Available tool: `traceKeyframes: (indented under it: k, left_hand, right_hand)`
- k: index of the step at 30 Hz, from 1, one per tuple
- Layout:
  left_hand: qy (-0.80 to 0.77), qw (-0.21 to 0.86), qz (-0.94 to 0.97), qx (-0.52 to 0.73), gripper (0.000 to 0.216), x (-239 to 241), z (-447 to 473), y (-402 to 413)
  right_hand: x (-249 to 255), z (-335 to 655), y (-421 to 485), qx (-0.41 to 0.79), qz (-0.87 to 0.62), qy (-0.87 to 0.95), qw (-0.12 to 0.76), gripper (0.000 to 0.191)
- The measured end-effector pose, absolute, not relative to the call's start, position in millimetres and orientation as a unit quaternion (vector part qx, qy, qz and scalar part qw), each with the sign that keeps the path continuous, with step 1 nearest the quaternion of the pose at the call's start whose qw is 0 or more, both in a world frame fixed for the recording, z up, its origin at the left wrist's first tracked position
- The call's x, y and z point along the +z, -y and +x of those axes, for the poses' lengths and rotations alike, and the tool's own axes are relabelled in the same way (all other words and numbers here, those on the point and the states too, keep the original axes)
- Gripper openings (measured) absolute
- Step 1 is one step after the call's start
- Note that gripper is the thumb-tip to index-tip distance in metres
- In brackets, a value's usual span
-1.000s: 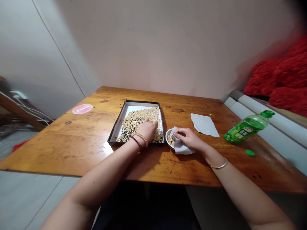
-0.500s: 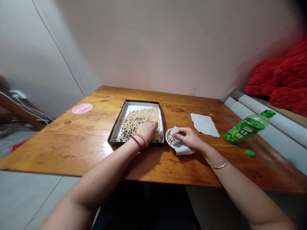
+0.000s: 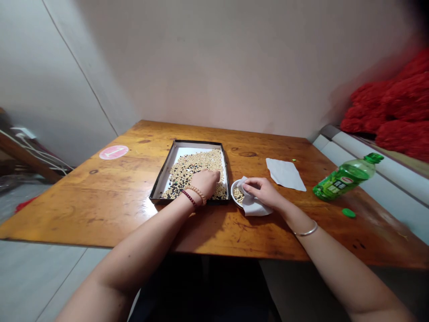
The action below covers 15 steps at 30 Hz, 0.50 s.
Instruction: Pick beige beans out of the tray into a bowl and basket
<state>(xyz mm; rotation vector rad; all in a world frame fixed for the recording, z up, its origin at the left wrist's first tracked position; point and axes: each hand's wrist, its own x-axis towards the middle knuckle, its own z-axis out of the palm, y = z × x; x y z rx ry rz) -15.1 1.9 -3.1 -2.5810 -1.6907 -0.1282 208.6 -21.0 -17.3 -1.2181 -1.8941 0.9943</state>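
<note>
Down at the tray (image 3: 197, 145), I had the left hand (image 3: 205, 182) among the beans (image 3: 181, 179), fingertips hidden so I couldn't tell their grip, while the right hand (image 3: 264, 192) pinched paper (image 3: 253, 206) over the bowl (image 3: 236, 184), seemingly a picking step calling for light, selective fingering.

"What's on the wooden table (image 3: 100, 205)?"
"A black-edged tray (image 3: 177, 154), a white bowl (image 3: 233, 197) just beside it, a round pink label (image 3: 114, 152)."
"Further right?"
"A white sheet (image 3: 285, 174), green bottle (image 3: 345, 179), green cap (image 3: 349, 213)."
</note>
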Motion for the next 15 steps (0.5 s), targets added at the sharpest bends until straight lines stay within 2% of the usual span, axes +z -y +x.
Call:
traceKeyframes:
  k: [5, 8, 11, 15]
  left_hand:
    - [0.553, 0.031, -0.831, -0.046, 0.018, -3.1, -14.5, -1.6]
    - [0.545, 0.052, -0.831, -0.095, 0.016, -0.4, -13.1, -0.7]
    - [0.489, 0.061, -0.855, -0.163, 0.014, 3.6, -10.3, 1.0]
    - [0.394, 0.006, -0.897, -0.201, 0.008, 6.6, -5.1, 5.6]
  right_hand:
    - [-16.5, 207.8, 21.4, 0.385, -0.464, 0.718, 0.347, 0.032]
    - [-15.4, 207.3, 21.8, 0.384, -0.463, 0.718, 0.351, 0.033]
    - [-15.3, 207.0, 21.3, 0.377, -0.468, 0.717, 0.352, 0.034]
    - [-17.9, 206.6, 18.9, 0.373, -0.476, 0.704, 0.373, 0.035]
